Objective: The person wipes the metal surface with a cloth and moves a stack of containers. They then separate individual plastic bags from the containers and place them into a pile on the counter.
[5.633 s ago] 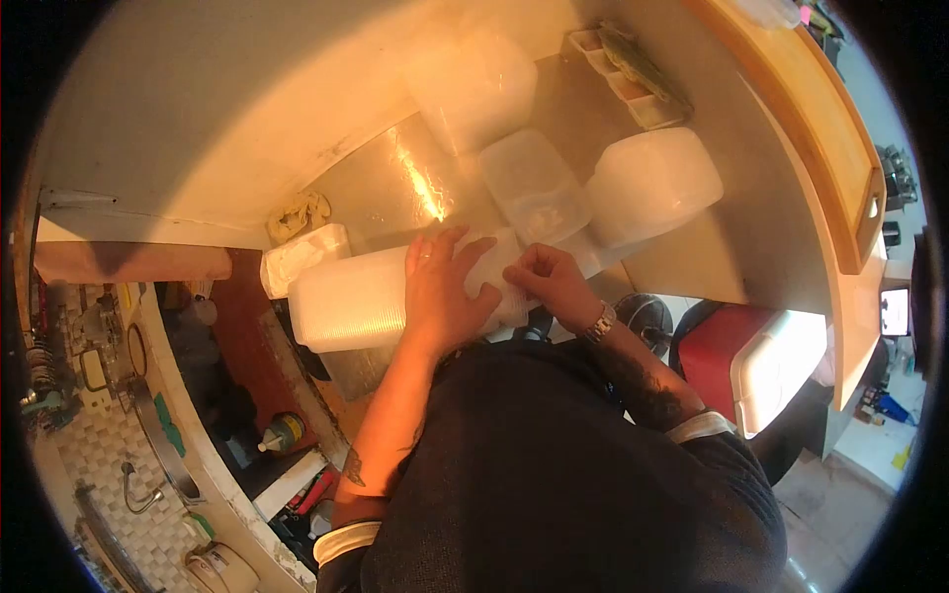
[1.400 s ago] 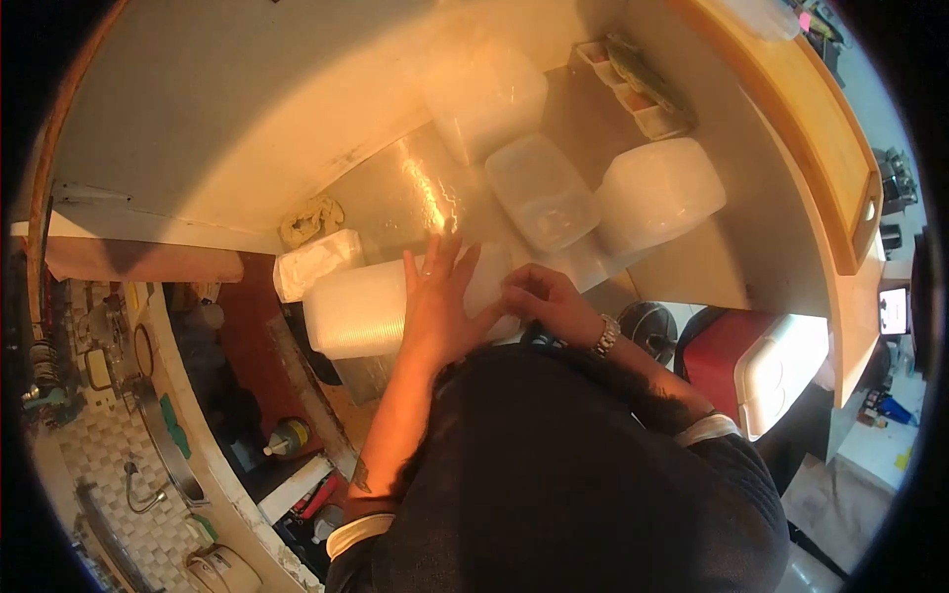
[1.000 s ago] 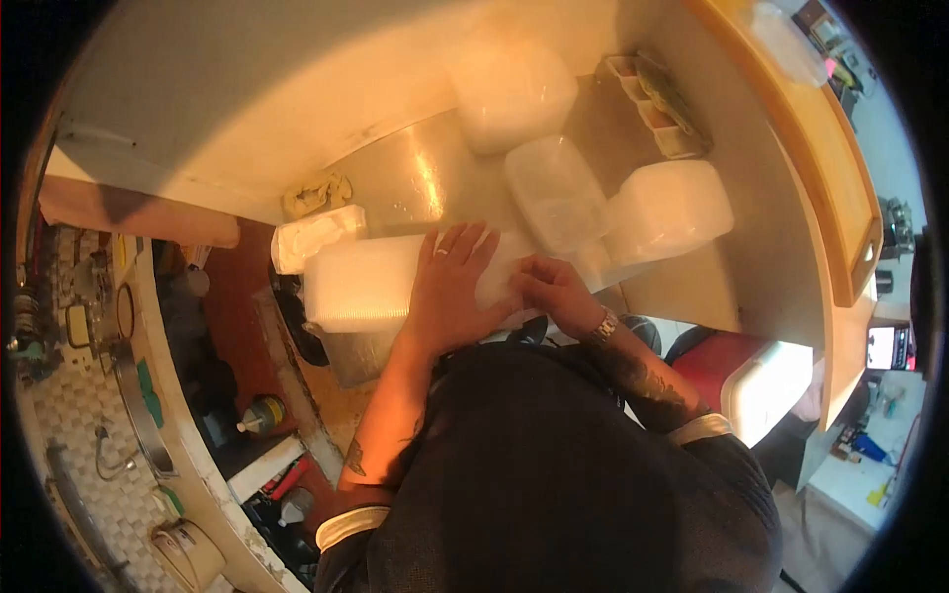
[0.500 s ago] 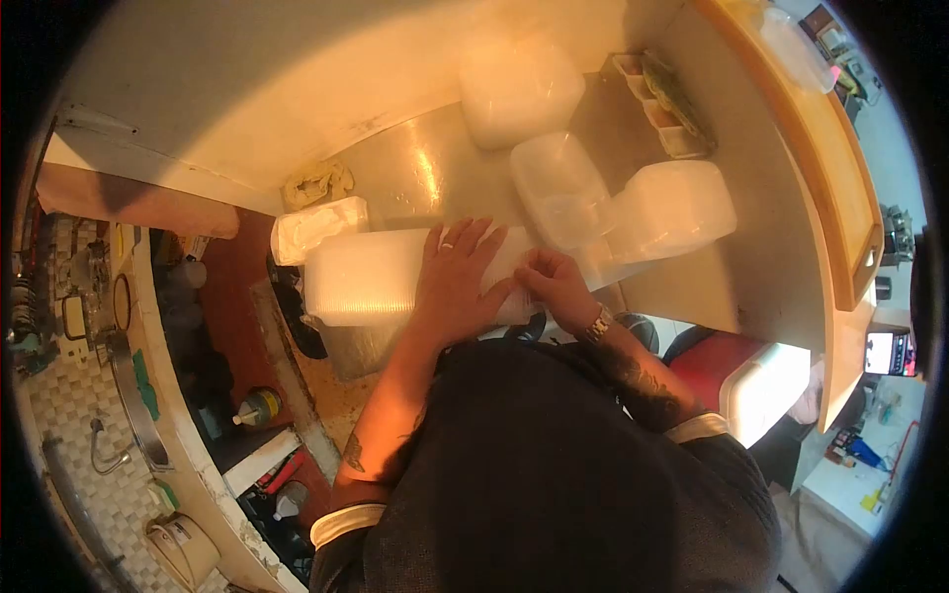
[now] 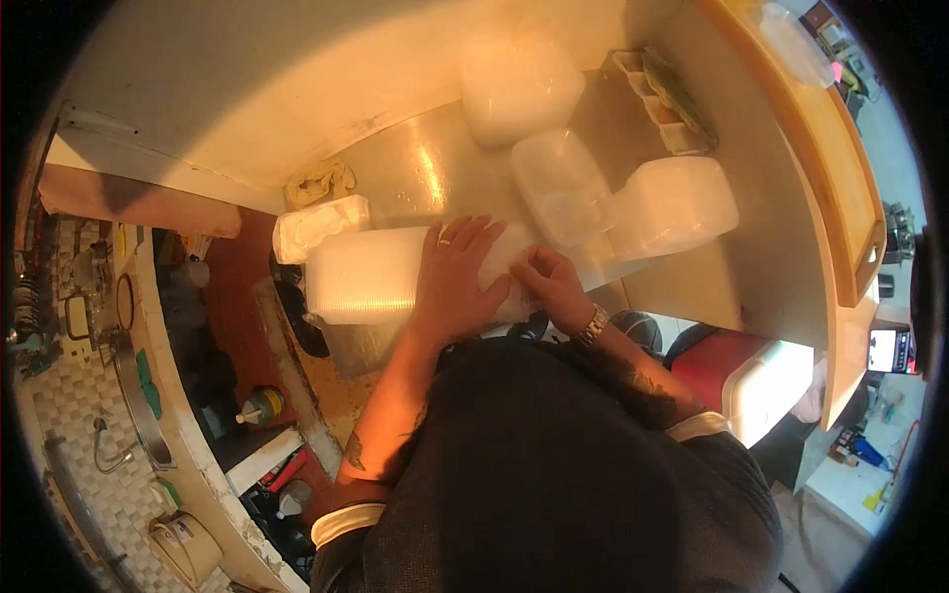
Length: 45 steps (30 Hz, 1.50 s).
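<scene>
A long stack of nested translucent plastic containers (image 5: 364,272) lies on its side across the counter in front of me, its ribbed rims facing me. My left hand (image 5: 457,272) rests flat on top of it, fingers spread, a ring on one finger. At the stack's right end, my right hand (image 5: 554,285) has its thumb and fingers pinched together on what looks like thin clear plastic wrapping (image 5: 506,249). The exact pinch point is partly hidden by the fingers. A single clear container (image 5: 561,188) lies just beyond my right hand.
More containers stand at the back (image 5: 521,94) and in a stack on the right (image 5: 680,206). A white tub (image 5: 321,227) and a crumpled cloth (image 5: 321,183) sit at the left. A wooden-edged panel (image 5: 840,168) borders the right side; a red and white box (image 5: 736,381) is below.
Both hands stay almost in place on the stack. My right hand has shifted very slightly left; the view has moved a little.
</scene>
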Available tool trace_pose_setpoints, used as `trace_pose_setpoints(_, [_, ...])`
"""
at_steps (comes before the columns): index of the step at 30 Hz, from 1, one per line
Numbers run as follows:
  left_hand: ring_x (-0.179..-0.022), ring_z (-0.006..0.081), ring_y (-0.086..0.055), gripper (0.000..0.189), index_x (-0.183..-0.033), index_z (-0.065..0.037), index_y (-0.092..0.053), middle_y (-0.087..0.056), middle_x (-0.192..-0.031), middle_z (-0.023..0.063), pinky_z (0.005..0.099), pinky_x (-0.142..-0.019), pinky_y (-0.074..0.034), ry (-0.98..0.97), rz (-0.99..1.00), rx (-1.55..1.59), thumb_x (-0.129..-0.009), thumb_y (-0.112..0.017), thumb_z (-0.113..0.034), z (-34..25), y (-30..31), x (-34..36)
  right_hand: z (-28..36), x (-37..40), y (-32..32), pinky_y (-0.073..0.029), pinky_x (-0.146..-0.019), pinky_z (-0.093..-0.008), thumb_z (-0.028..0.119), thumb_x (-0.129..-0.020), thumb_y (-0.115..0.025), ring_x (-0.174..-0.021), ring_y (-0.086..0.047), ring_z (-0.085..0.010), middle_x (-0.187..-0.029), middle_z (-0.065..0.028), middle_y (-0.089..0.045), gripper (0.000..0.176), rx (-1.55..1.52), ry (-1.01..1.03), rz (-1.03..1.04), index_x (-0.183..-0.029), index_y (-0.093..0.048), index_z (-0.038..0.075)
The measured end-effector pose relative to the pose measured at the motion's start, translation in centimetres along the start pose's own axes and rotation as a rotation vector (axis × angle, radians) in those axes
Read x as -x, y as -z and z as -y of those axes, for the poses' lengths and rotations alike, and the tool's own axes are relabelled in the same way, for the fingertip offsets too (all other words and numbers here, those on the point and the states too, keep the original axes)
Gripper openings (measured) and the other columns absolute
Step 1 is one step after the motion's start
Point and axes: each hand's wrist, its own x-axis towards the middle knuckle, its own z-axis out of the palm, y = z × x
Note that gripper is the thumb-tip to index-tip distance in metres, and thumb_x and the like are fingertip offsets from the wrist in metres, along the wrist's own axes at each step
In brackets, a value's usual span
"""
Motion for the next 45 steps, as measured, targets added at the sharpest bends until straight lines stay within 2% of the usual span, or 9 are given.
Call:
trace_pose_setpoints(8, [-0.139,0.0339,-0.05,0.071,-0.144,-0.009,-0.053,-0.059,-0.143,0.0158,0.0535,-0.125,-0.022,0.071,-0.036,-0.024,-0.079,-0.072,-0.032,-0.6,-0.4,-0.5,0.8,-0.4,0.5,-0.046,-0.058,-0.0216,0.019,-0.1,-0.071,-0.067,-0.055,-0.0015,-0.08,0.0049,-0.065,0.016,0.065,0.017,0.07,-0.093,-0.064,0.006])
trace_pose_setpoints(26, [-0.136,0.0332,-0.052,0.069,-0.137,-0.006,-0.057,-0.06,-0.139,0.0154,0.0548,-0.123,-0.024,0.062,-0.083,-0.048,-0.074,-0.071,-0.03,-0.9,-0.7,-0.7,1.2,0.2,0.7,-0.043,-0.056,-0.0224,0.017,-0.099,-0.072,-0.065,-0.052,-0.0017,-0.077,0.0061,-0.062,0.016,0.045,-0.004,-0.041,-0.09,-0.063,0.007])
trace_pose_setpoints(29, [-0.137,0.0329,-0.052,0.07,-0.138,-0.007,-0.057,-0.06,-0.14,0.0154,0.0549,-0.123,-0.024,0.067,-0.076,-0.05,-0.074,-0.071,-0.03,-0.9,-0.6,-0.8,1.4,0.4,2.0,-0.043,-0.057,-0.0229,0.013,-0.098,-0.07,-0.066,-0.051,-0.0023,-0.077,0.006,-0.061,0.012,0.178,0.051,-0.015,-0.091,-0.063,0.006])
trace_pose_setpoints(32, [-0.137,0.0325,-0.052,0.07,-0.138,-0.007,-0.056,-0.06,-0.14,0.0151,0.0546,-0.123,-0.023,0.049,-0.085,-0.066,-0.074,-0.071,-0.03,-0.5,-0.9,-0.5,6.3,1.8,5.4,-0.042,-0.058,-0.0232,0.008,-0.093,-0.069,-0.067,-0.05,-0.003,-0.079,0.006,-0.062,0.008,0.722,0.116,0.036,-0.093,-0.063,0.003])
trace_pose_setpoints(34, [-0.137,0.0322,-0.051,0.069,-0.138,-0.008,-0.057,-0.06,-0.14,0.0147,0.0544,-0.123,-0.023,0.046,-0.083,-0.073,-0.073,-0.071,-0.029,-0.5,-1.1,-0.4,10.5,3.4,6.8,-0.042,-0.058,-0.0256,0.008,-0.089,-0.069,-0.068,-0.049,-0.0036,-0.078,0.0048,-0.061,0.009,0.538,0.091,0.003,-0.092,-0.064,0.002])
trace_pose_setpoints(37, [-0.137,0.0316,-0.052,0.069,-0.137,-0.008,-0.057,-0.06,-0.14,0.0138,0.0544,-0.123,-0.024,0.054,-0.077,-0.07,-0.073,-0.071,-0.029,-0.8,-0.7,-0.5,16.9,5.8,5.6,-0.043,-0.058,-0.0294,0.007,-0.083,-0.069,-0.063,-0.052,-0.0121,-0.077,-0.0012,-0.063,0.01,0.61,0.18,-0.001,-0.091,-0.066,0.003])
trace_pose_setpoints(40, [-0.135,0.0315,-0.053,0.068,-0.136,-0.009,-0.058,-0.06,-0.14,0.0129,0.0544,-0.123,-0.024,0.054,-0.079,-0.06,-0.073,-0.072,-0.028,-0.9,-0.6,-0.8,18.8,5.3,5.6,-0.046,-0.061,-0.0355,0.003,-0.077,-0.068,-0.068,-0.058,-0.0251,-0.082,-0.0074,-0.064,0.017,1.17,0.669,0.102,-0.094,-0.069,0.006])
trace_pose_setpoints(43, [-0.134,0.0319,-0.054,0.066,-0.135,-0.009,-0.059,-0.06,-0.139,0.0124,0.0546,-0.123,-0.024,0.047,-0.063,-0.058,-0.072,-0.071,-0.027,-0.8,-0.5,-0.8,15.0,2.0,7.1,-0.05,-0.072,-0.04,0.002,-0.072,-0.068,-0.081,-0.06,-0.033,-0.088,-0.0093,-0.063,0.026,1.445,0.799,0.067,-0.096,-0.073,0.011])
trace_pose_setpoints(45, [-0.132,0.0322,-0.054,0.065,-0.134,-0.009,-0.059,-0.06,-0.138,0.0122,0.0548,-0.123,-0.024,0.042,-0.071,-0.052,-0.072,-0.071,-0.027,-0.8,-0.5,-0.9,10.0,-0.3,8.9,-0.049,-0.076,-0.0428,0.001,-0.073,-0.067,-0.086,-0.059,-0.0319,-0.089,-0.0085,-0.064,0.024,1.525,0.8,-0.003,-0.092,-0.074,0.012])
